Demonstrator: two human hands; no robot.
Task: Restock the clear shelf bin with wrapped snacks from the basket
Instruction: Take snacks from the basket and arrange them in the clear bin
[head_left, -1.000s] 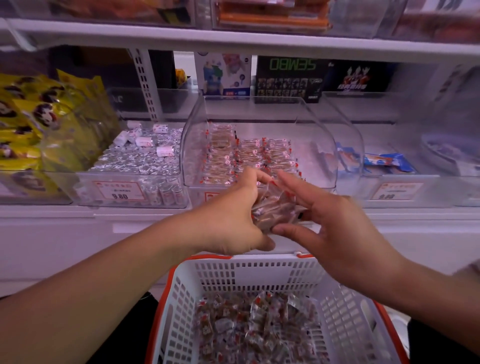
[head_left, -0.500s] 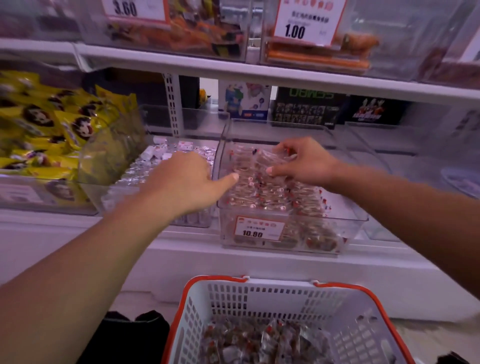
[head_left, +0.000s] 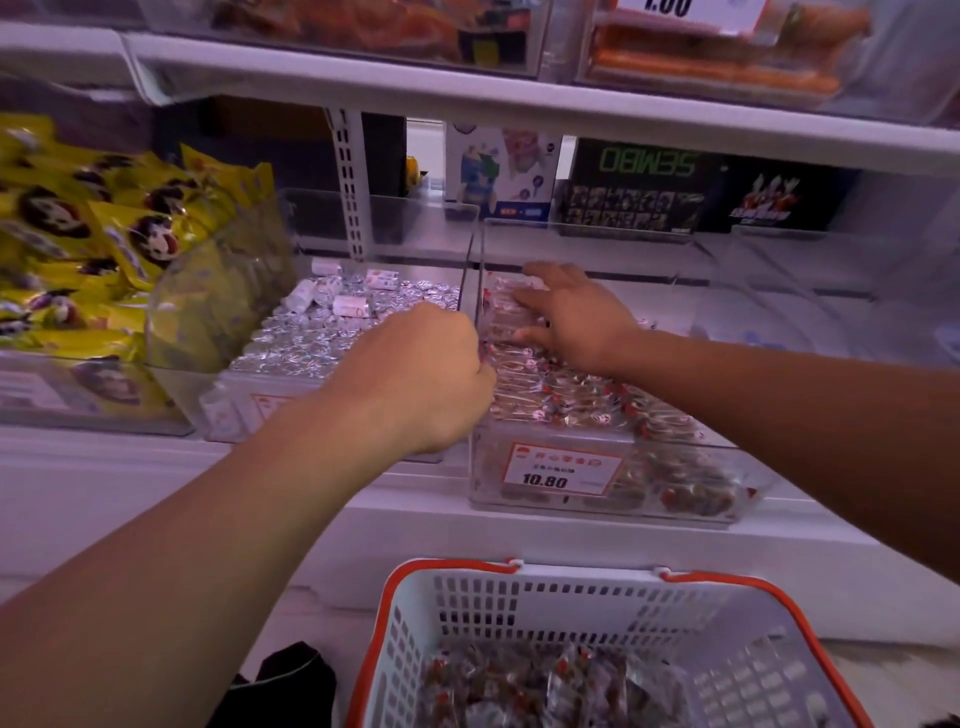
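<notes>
A shop's snack aisle.
Price tags (head_left: 563, 470) front clear bins (head_left: 613, 499) on white shelves (head_left: 467, 104); a shopping basket (head_left: 519, 597) stands below.

Right hand (head_left: 582, 317) flat on wrapped snacks (head_left: 571, 395) inside clear bin (head_left: 613, 499); left hand (head_left: 431, 374) curled at bin's left wall; basket (head_left: 519, 613) below shelf edge.

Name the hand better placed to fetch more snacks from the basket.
Left. The left hand sits at the clear bin's near edge, closer to the basket; the right hand lies flat on snacks deeper inside.
</notes>
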